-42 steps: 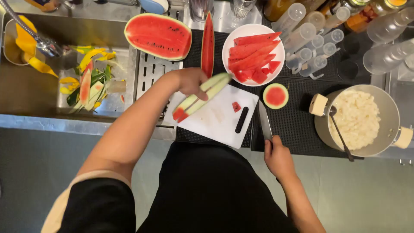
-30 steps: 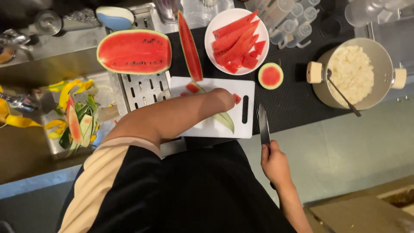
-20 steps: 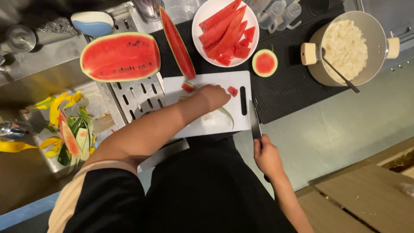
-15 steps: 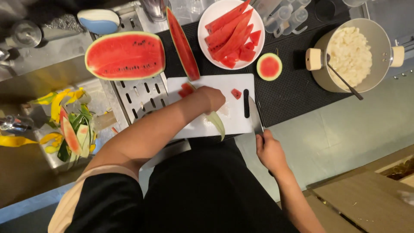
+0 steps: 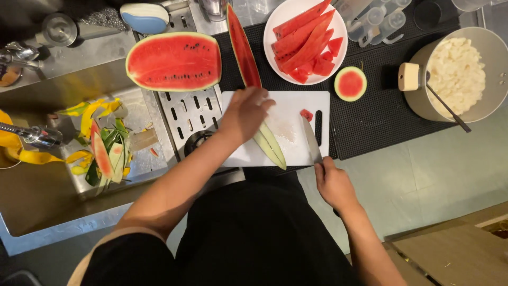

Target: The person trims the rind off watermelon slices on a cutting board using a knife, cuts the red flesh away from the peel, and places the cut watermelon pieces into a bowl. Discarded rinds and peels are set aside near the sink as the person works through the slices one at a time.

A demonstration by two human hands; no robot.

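Spanning the far half of the view, a steel worktop [image 5: 47, 206] with a sunken sink [image 5: 37, 180] at left, holding a heap of yellow and green peelings [image 5: 100, 148]; lying just right of the sink, on the slotted drainer [image 5: 185, 114], a halved watermelon [image 5: 174, 61], cut face up, red with dark seeds; covering the right part, a black ribbed mat [image 5: 381, 116], carrying a grey pot [image 5: 455, 79] of pale chunks at far right with a spoon [image 5: 447, 108] leaning in it; resting at the far middle, a white plate [image 5: 280, 21] piled with red watermelon strips [image 5: 304, 39]; set near the body, a white cutting board [image 5: 288, 130], partly on the mat; standing on edge between melon half and plate, a long thin watermelon slice [image 5: 243, 47], its near end touching the board; reaching across the board, the left hand [image 5: 246, 114], fingers curled down over the far end of a pale green rind strip [image 5: 270, 148] that lies slanted on the board's near part; gripping a knife [image 5: 311, 140] by the handle at the board's near right corner, the right hand [image 5: 333, 185], fingers closed around it, blade pointing far across the board; sitting on the mat just right of the plate, a round watermelon end cap [image 5: 350, 83]; left on the board beside the blade, a small red melon cube [image 5: 306, 114].
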